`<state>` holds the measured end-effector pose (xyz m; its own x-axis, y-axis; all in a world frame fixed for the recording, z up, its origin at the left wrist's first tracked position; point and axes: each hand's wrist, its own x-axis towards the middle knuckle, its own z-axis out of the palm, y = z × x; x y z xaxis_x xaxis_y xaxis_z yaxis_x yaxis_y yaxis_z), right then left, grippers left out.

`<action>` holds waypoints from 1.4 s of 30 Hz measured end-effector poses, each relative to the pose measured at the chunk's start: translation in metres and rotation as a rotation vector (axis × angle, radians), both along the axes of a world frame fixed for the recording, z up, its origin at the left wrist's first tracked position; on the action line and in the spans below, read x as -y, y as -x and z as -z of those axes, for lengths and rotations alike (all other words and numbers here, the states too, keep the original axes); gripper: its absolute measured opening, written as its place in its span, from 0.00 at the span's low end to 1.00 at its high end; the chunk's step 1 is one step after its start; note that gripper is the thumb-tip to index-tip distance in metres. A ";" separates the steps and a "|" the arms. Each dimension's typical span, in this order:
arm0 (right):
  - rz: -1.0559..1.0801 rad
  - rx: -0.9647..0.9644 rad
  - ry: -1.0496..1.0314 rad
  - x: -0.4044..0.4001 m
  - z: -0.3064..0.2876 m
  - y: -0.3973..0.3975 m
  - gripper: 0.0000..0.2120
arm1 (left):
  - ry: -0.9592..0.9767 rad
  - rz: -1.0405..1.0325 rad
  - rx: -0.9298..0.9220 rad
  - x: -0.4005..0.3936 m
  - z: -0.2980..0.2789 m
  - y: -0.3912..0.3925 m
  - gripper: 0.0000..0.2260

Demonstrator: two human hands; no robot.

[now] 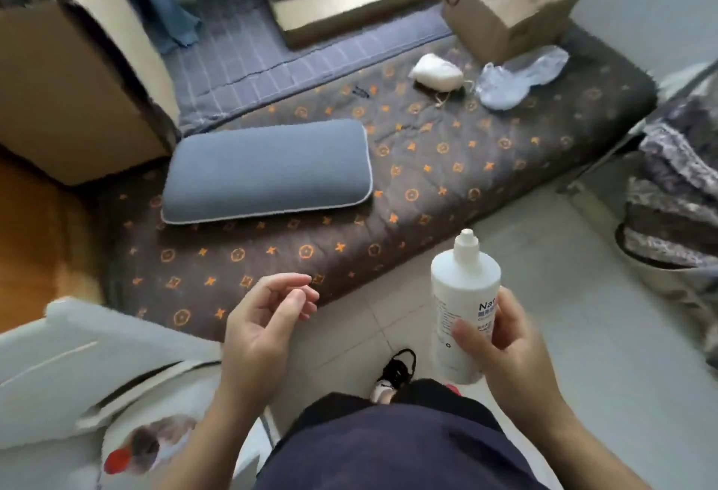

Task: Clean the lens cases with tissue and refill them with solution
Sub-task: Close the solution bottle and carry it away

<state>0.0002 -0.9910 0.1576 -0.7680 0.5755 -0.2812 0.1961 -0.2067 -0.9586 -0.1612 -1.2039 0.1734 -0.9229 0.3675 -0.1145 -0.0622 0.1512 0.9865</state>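
Head view: right hand (505,349) wraps solution bottle (464,295), label partly hidden; left hand (264,318) loosely curled, holding nothing; bare floor (582,334) right.

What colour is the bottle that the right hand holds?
White, with dark print on its label; the head view shows the bottle in the right hand.

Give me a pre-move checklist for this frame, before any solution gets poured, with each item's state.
1. Bottle held firmly: ok, the right hand grips it upright over the floor.
2. Bottle cap off: not ok, it looks closed.
3. Left hand free to open the cap: ok, fingers loosely curled, holding nothing.
4. Lens cases in reach: cannot tell, none show in this view.
5. Tissue at hand: cannot tell, none clearly visible.
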 end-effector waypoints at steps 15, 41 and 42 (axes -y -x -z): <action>0.868 -0.015 -0.049 -0.157 -0.003 -0.074 0.19 | 0.008 0.811 -0.022 -0.336 -0.017 0.037 0.05; 1.165 0.068 -0.148 -0.509 0.003 -0.170 0.18 | 0.066 1.144 -0.021 -0.769 -0.004 -0.056 0.09; 1.139 0.072 -0.147 -0.526 0.001 -0.181 0.18 | 0.068 1.124 -0.027 -0.784 -0.006 -0.067 0.09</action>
<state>0.1809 -0.4646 0.1570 0.2339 0.9562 -0.1758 0.0225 -0.1861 -0.9823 -0.0947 -0.4204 0.1792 -0.0739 0.9857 -0.1512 0.1642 0.1616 0.9731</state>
